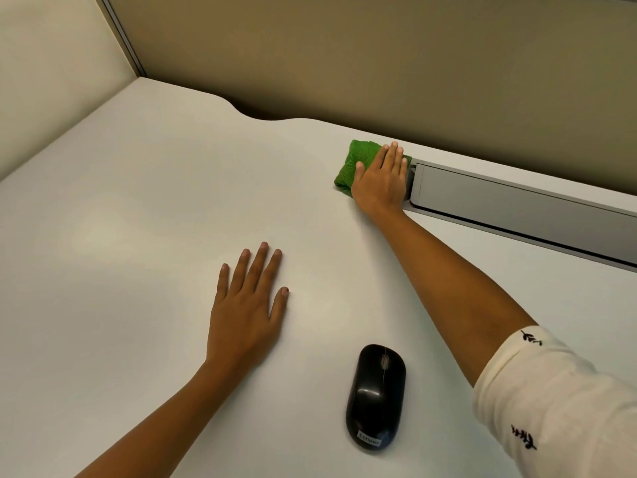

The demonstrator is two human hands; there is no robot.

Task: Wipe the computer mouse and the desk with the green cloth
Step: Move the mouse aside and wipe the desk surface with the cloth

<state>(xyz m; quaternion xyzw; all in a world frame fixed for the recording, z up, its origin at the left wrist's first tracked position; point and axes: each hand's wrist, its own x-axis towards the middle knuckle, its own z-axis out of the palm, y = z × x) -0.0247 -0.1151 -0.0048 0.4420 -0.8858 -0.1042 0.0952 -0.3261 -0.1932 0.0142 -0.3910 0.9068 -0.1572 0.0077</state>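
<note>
Right of centre in the upper half, the right hand (381, 177) lies flat, fingers together and extended, pressing down on the folded green cloth (355, 163), a nubby terry wad against the end of a long grey metal channel (517, 208). The left hand (246, 305) rests palm-down, fingers spread, on the smooth matte white desk (120, 236) near centre. The glossy black oval Lenovo computer mouse (376, 396) sits untouched at lower centre-right, beside a cream sleeve (551, 401) with black leaf prints.
</note>
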